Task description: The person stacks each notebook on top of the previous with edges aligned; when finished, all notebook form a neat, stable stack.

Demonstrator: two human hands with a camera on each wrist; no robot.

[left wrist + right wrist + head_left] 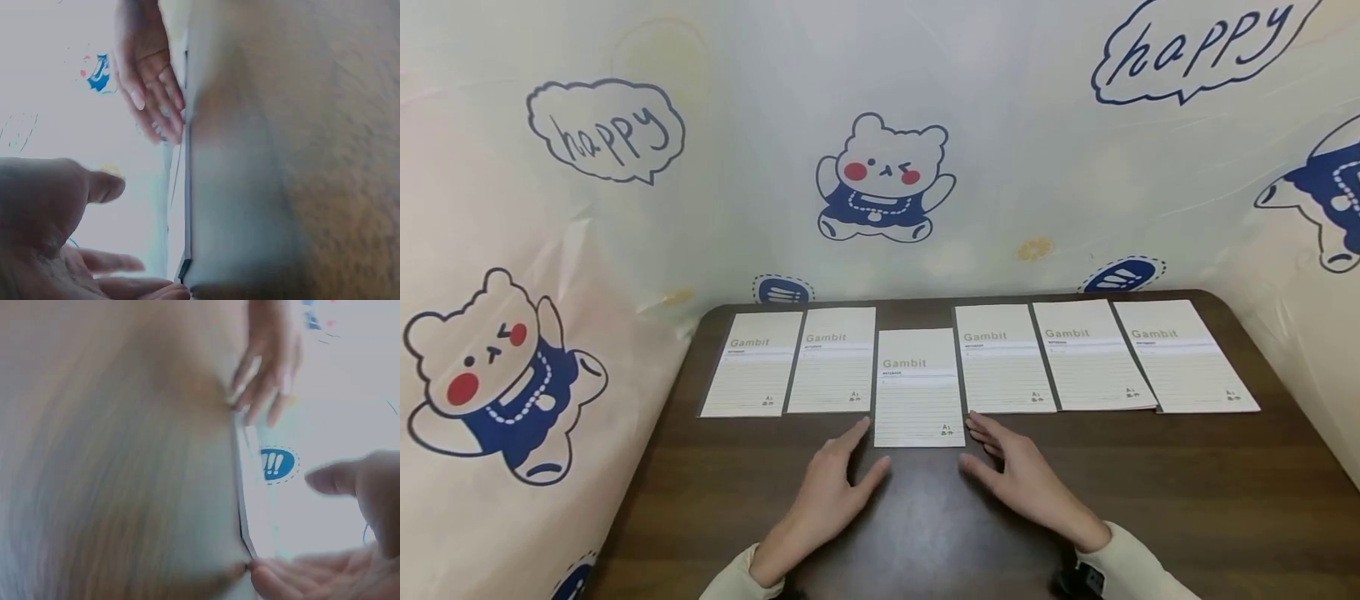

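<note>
Head view has the middle notebook (919, 408) lying flat on the worktop (1187, 500), set nearer the person than its neighbours. Its long axis runs straight away from the person, the "Gambit" title toward the far end and the small "A5"-like mark at the near right corner. The left hand (830, 492) and right hand (1022, 483) flank its near part, fingertips just beside its long edges; each grip is released, fingers extended and thumb apart. Two notebooks (831, 375) stand in line to its left and three notebooks (1006, 375) to its right, all with titles toward the far end. Beyond rises a pale printed cloth (745, 208) with bears and "happy" bubbles. Both wrist views add what the head view cannot: a low, edge-on look at a thin pale profile with a dark lower edge, between the two hands' fingertips. Left wrist also shows the right palm. Whether fingertips touch the notebook, I cannot tell.
</note>
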